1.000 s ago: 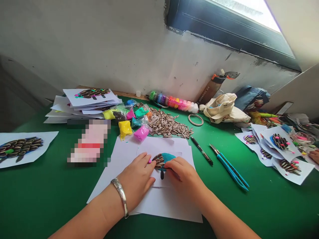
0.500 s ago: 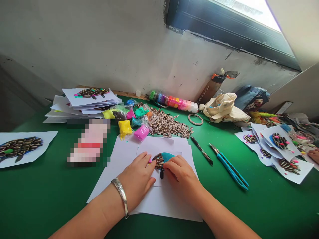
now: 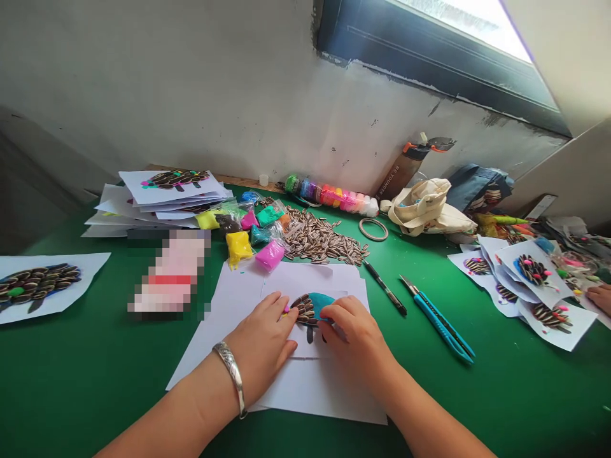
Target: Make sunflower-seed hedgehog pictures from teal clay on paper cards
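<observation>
My left hand (image 3: 265, 337), with a silver bangle at the wrist, lies flat on white paper (image 3: 329, 391), fingers stretched out. Its fingertips touch the left end of a small picture on the upper sheet. Striped sunflower seeds (image 3: 305, 308) overlap in rows on the picture's left part. Smooth blue clay (image 3: 319, 304) shows bare to their right, and a dark leg shape hangs below. My right hand (image 3: 356, 331) is over the right end of the blue clay, its thumb and fingers pinched together. Whatever lies between those fingertips is hidden.
Beyond the paper lie a seed pile (image 3: 322, 235) and bagged coloured clay (image 3: 238, 245). A pen (image 3: 386, 288) and blue craft knife (image 3: 436, 321) lie to the right. Finished seed pictures (image 3: 174, 181) are stacked back left. Another person's hand (image 3: 599, 296) shows at the right edge.
My right hand has shifted slightly right along the blue clay, uncovering more of the seeds and clay. My left hand stays in place.
</observation>
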Demonstrator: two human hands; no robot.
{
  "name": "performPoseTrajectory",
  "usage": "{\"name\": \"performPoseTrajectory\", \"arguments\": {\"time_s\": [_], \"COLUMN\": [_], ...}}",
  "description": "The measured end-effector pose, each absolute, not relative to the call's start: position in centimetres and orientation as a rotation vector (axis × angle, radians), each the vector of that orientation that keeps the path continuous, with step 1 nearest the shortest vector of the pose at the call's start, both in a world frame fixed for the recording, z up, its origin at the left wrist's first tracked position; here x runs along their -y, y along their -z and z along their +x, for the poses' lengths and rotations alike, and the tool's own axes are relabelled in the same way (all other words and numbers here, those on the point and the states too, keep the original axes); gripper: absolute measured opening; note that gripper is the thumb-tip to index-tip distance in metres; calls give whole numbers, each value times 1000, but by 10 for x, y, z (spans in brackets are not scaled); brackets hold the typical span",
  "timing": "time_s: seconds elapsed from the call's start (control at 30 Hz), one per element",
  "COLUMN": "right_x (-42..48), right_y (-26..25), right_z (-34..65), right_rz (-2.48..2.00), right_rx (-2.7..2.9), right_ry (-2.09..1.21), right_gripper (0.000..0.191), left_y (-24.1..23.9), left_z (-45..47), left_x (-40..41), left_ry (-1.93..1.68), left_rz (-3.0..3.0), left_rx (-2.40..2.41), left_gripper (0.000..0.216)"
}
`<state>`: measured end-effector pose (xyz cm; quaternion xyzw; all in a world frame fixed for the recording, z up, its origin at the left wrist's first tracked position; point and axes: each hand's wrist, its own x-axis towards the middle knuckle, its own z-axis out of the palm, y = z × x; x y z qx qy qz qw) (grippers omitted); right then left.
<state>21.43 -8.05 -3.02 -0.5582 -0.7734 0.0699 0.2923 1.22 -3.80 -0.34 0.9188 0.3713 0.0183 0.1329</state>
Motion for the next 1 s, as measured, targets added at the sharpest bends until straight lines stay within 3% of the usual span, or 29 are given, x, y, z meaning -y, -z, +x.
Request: {"name": "performPoseTrajectory", "arguments": {"time_s": [0.5, 0.77, 1.0], "right_x": [76, 78, 76], "right_y": [41, 37, 33], "right_z": [213, 213, 217], "right_rz": [-1485, -1504, -1460], "right_rx": [2135, 2129, 2081], "right_ry": [-85, -174, -218], "right_gripper": [23, 20, 17], "left_y": [13, 8, 22], "left_z": [11, 12, 4], "left_x": [40, 40, 38], "left_ry": [-167, -127, -355], "left_rz": [2662, 2656, 2656], "left_rx": [-1086, -1075, -1050], "left_gripper": [42, 43, 42]}}
